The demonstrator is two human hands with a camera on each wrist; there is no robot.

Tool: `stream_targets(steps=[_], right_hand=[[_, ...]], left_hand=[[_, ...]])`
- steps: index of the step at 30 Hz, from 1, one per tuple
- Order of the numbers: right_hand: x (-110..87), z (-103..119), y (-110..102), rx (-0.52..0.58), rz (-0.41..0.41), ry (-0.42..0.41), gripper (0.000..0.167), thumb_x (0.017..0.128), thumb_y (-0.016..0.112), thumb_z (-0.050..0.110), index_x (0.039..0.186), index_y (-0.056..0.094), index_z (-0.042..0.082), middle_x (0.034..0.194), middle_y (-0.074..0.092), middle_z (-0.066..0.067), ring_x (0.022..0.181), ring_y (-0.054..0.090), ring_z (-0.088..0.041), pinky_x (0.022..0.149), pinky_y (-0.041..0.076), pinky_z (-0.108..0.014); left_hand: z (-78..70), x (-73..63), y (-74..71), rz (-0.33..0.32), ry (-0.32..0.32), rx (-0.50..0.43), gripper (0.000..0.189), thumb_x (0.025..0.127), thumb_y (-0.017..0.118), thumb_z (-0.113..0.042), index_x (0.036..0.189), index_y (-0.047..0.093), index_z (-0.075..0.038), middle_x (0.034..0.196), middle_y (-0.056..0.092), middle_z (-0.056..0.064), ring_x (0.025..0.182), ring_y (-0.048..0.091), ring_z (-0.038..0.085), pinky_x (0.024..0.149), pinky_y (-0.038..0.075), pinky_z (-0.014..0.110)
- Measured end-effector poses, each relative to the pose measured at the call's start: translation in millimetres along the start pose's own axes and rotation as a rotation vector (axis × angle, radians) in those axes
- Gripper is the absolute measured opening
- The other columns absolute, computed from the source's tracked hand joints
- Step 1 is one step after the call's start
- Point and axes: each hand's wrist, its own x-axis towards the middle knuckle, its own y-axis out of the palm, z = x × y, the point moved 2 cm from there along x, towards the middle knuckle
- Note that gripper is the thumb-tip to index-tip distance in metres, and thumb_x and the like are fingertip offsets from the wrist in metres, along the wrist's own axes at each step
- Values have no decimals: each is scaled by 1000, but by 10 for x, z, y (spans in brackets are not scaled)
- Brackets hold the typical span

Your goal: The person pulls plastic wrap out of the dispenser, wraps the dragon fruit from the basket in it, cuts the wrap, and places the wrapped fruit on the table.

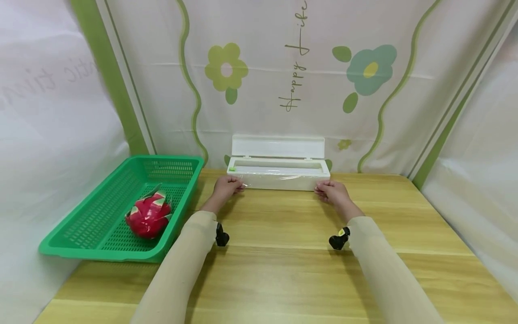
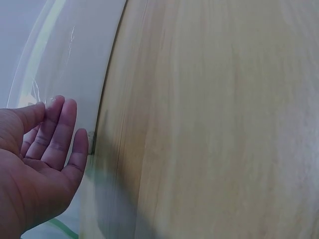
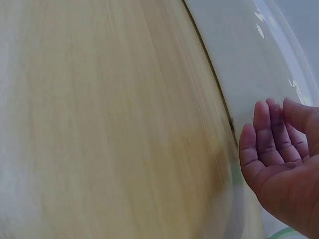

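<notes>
A white cling film box (image 1: 279,181) stands at the back of the table with its lid (image 1: 278,146) raised. Clear cling film (image 1: 283,173) drapes over its front edge, showing as shiny creases. At the box's left front corner, my left hand (image 1: 226,188) pinches one end of the film between thumb and fingertips; the left wrist view shows this hand (image 2: 47,154) with its other fingers lightly bent. My right hand (image 1: 332,192) pinches the film's other end at the right front corner, thumb against fingers, as the right wrist view also shows (image 3: 281,144).
A green plastic basket (image 1: 101,254) sits at the left of the wooden table (image 1: 279,270), with a red dragon fruit (image 1: 149,217) inside. A printed curtain (image 1: 263,103) hangs right behind the box, and white cloth walls stand on both sides.
</notes>
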Motion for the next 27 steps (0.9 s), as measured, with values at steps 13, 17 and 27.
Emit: stream_targets(steps=[13, 17, 27], right_hand=[[-39, 0, -43, -5, 12, -6, 42, 99, 59, 19, 129, 52, -9, 100, 69, -7, 87, 65, -11, 87, 52, -31], [-59, 9, -74, 9, 69, -1, 42, 101, 55, 18, 133, 50, -9, 115, 66, -13, 97, 66, -14, 97, 47, -38], [-97, 16, -160, 55, 141, 3, 41, 102, 51, 15, 133, 47, -11, 105, 69, -7, 96, 67, -13, 101, 42, -42]], left_hand=[[-1, -15, -31, 44, 7, 18, 23, 97, 59, -6, 111, 63, 12, 102, 69, 21, 78, 69, 16, 87, 53, 40], [0, -9, -56, 49, -16, 46, 23, 97, 61, -10, 108, 65, 10, 98, 70, 19, 79, 69, 14, 85, 53, 39], [-26, -46, -63, 74, -52, 23, 23, 97, 59, -8, 109, 65, 11, 98, 71, 18, 77, 70, 12, 86, 53, 38]])
